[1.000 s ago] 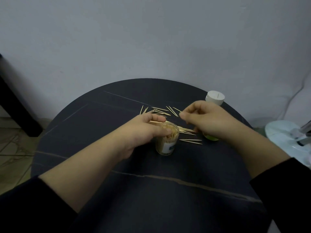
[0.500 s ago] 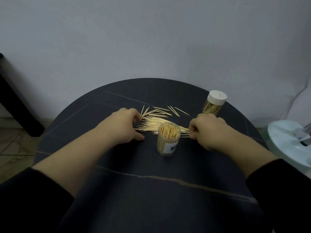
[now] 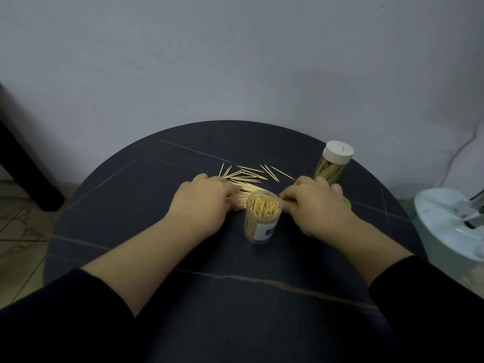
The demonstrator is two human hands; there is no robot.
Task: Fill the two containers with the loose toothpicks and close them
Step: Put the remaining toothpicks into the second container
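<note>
An open clear container [image 3: 263, 218], packed with toothpicks, stands upright at the table's middle. Just behind it lies a bunch of loose toothpicks [image 3: 245, 188], and more are scattered farther back [image 3: 251, 172]. My left hand [image 3: 204, 205] curls its fingers over the bunch's left end. My right hand [image 3: 317, 205] curls in from the right, its fingertips by the container's rim; the bunch's right end is hidden there. A second container [image 3: 331, 166] with a white lid stands closed at the back right. A green lid [image 3: 347, 203] peeks out behind my right hand.
The round dark table [image 3: 235, 297] stands against a grey wall. A white appliance base [image 3: 450, 226] sits off the table's right edge. A dark furniture leg [image 3: 23, 163] stands on the floor at left.
Both hands have drawn closer together behind the open container, squeezing the loose toothpicks into a tighter bunch. A second ago they were raised over the container's mouth.
</note>
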